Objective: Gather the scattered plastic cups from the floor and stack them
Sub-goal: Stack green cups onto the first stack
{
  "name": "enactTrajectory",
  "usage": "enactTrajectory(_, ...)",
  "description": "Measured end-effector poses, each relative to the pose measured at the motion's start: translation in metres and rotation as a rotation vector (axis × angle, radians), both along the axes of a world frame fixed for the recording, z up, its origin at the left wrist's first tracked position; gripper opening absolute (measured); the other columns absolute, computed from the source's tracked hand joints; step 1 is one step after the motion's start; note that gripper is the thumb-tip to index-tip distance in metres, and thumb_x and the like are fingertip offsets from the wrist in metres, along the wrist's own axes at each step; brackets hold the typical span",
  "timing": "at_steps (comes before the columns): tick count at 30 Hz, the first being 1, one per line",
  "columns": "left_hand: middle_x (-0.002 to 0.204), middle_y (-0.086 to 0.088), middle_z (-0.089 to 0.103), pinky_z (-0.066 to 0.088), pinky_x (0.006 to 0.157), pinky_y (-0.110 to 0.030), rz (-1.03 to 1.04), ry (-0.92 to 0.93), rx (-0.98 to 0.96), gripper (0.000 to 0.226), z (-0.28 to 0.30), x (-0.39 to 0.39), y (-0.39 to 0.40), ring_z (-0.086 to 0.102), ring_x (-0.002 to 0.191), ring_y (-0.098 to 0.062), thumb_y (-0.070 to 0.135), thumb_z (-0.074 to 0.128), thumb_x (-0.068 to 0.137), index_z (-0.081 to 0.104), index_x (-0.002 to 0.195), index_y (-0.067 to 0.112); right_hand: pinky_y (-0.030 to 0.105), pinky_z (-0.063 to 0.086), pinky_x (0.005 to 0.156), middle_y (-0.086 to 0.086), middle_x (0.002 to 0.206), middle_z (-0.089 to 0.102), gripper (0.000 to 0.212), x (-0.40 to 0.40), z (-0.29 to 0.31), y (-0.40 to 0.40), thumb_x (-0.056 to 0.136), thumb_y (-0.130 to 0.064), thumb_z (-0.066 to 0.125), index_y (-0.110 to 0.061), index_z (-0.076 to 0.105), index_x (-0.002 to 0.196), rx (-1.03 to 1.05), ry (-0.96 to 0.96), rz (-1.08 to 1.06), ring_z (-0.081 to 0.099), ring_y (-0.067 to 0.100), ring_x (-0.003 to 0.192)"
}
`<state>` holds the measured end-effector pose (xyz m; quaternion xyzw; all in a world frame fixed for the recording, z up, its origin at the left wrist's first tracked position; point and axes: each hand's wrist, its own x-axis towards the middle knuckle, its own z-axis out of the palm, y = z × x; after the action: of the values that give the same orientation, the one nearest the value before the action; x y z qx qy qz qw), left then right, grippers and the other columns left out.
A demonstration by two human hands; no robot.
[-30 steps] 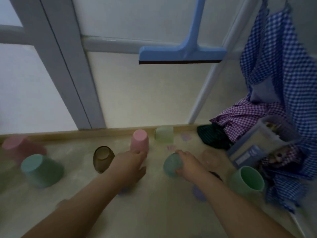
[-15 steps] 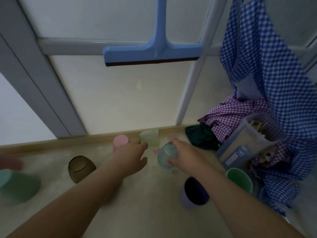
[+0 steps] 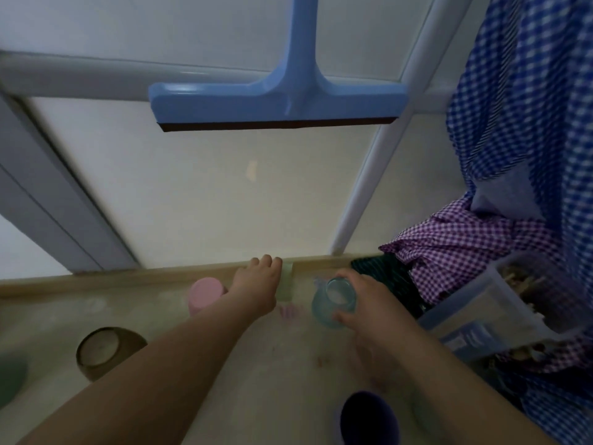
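lying at the far left edge of the floor [image 3: 224, 380], a teal cup [image 3: 11, 380] is cut off by the frame and blurred. just right of it a brown cup [image 3: 102, 351] is seen on its side, its pale base turned toward the camera; nothing can be made out inside it. further back, near the wooden skirting [image 3: 128, 277], a pink cup [image 3: 205, 295] is stood upside down, partly hidden by the left forearm. the left hand [image 3: 256, 282] is stretched over a pale green cup [image 3: 286, 282] set against the skirting; the fingers are curled over its top and touch it, but whether it is truly gripped cannot be told. small pink scraps [image 3: 288, 311] are left on the floor between the hands. a translucent blue cup [image 3: 333, 301] is held by the right hand [image 3: 369, 303], fingers and thumb wrapped round its side, its base toward the camera and the cup tilted near the floor. at the bottom edge a purple cup [image 3: 369, 419] is seen with its mouth up and its inside dark. at the right a clear tub [image 3: 475, 309] is tilted among checked cloths [image 3: 465, 242]; brown things are held in it, too blurred to name. above, a blue squeegee [image 3: 279, 101] is hung before the pale panel.
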<state>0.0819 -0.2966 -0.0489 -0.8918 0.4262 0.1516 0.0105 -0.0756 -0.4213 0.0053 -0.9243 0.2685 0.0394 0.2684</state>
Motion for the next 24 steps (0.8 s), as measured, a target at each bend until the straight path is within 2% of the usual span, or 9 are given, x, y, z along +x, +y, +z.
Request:
enactTrajectory(4,0.126,-0.012,0.043,0.041,0.090,-0.039,0.013,-0.027,-0.006,0.057,-0.010,0.004,-0.010,0.043,0.115,-0.031,0.013,0.060,0.077,0.034,0.127,0.012,0.029,0.047,0.087,-0.003,0.126,0.051,0.056,-0.001,-0.007,-0.004,0.076,-0.026,0.071,-0.032,0.043,0.124,0.030,-0.013,-0.012,0.052,0.015,0.108)
enactTrajectory(7,0.124,-0.012,0.043,0.036,0.099,-0.041,0.028,0.010,-0.027,0.066,-0.007,0.002,-0.009,0.045,0.116,-0.032,0.024,0.069,0.072,0.035,0.128,0.012,0.027,0.045,0.087,-0.004,0.126,0.051,0.057,-0.003,-0.006,-0.002,0.076,-0.026,0.072,-0.032,0.044,0.125,0.041,-0.032,-0.020,0.051,0.013,0.108)
enactTrajectory(12,0.120,-0.012,0.039,0.049,0.076,-0.037,0.090,0.175,-0.201,0.068,0.025,-0.010,0.017,0.057,0.094,-0.033,0.021,0.075,0.068,0.038,0.124,0.010,0.027,0.043,0.091,-0.003,0.130,0.050,0.061,-0.006,0.012,0.009,0.075,-0.028,0.072,-0.031,0.042,0.129,0.014,-0.046,0.008,0.051,0.014,0.111)
enactTrajectory(16,0.124,-0.009,0.043,0.045,0.084,-0.035,0.054,0.157,-0.308,0.072,0.072,-0.019,0.050,0.055,0.106,-0.030,0.025,0.077,0.068,0.036,0.127,0.012,0.031,0.046,0.095,0.000,0.129,0.053,0.059,-0.006,0.042,0.032,0.075,-0.027,0.072,-0.028,0.045,0.127,-0.011,-0.093,0.063,0.052,0.017,0.113)
enactTrajectory(20,0.119,-0.008,0.048,0.046,0.081,-0.033,0.070,0.104,-0.407,0.068,0.118,-0.024,0.093,0.056,0.099,-0.027,0.026,0.079,0.065,0.041,0.119,0.014,0.031,0.047,0.089,0.004,0.123,0.056,0.058,-0.001,0.071,0.064,0.074,-0.028,0.072,-0.028,0.046,0.126,-0.063,-0.141,0.115,0.055,0.020,0.106)
enactTrajectory(24,0.120,-0.006,0.047,0.047,0.081,-0.032,0.128,0.048,-0.458,0.068,0.146,-0.025,0.145,0.053,0.097,-0.023,0.028,0.079,0.065,0.041,0.120,0.018,0.032,0.047,0.089,0.004,0.123,0.057,0.060,0.010,0.090,0.103,0.074,-0.030,0.072,-0.027,0.045,0.127,-0.073,-0.186,0.190,0.055,0.020,0.107)
